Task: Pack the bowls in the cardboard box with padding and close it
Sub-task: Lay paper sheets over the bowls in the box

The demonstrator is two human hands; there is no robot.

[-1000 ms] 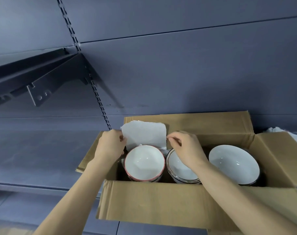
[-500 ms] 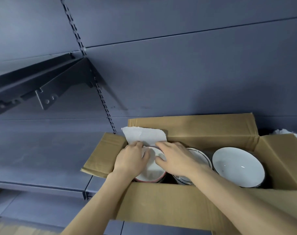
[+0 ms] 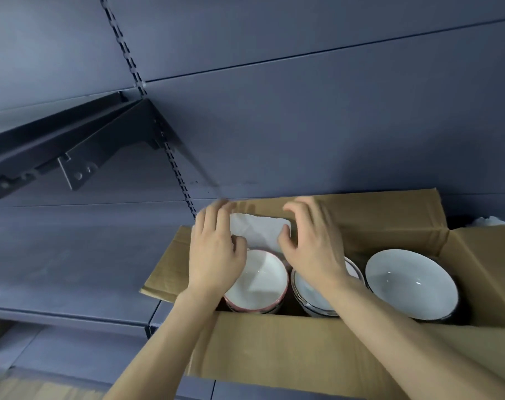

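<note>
An open cardboard box [image 3: 274, 350] stands on a grey shelf with three bowls side by side inside. The left one is a red-rimmed white bowl [image 3: 261, 284], the middle a dark-rimmed bowl [image 3: 312, 295], the right a larger white bowl [image 3: 410, 284]. A white sheet of padding [image 3: 260, 230] stands behind the left bowl against the box's back wall. My left hand [image 3: 213, 255] and my right hand [image 3: 312, 246] hover over the left and middle bowls with fingers spread, their tips at the sheet's two sides. Neither hand grips anything that I can see.
The box flaps are folded outward: the back flap [image 3: 361, 209], the left flap [image 3: 170, 269], the right flap [image 3: 488, 267]. More white padding [image 3: 493, 220] lies behind the right flap. A dark shelf bracket [image 3: 81, 157] juts out at upper left.
Both hands pressed down onto the left bowl, then lifted and moved back with fingers spread. The padding sheet now stands lower behind the bowl.
</note>
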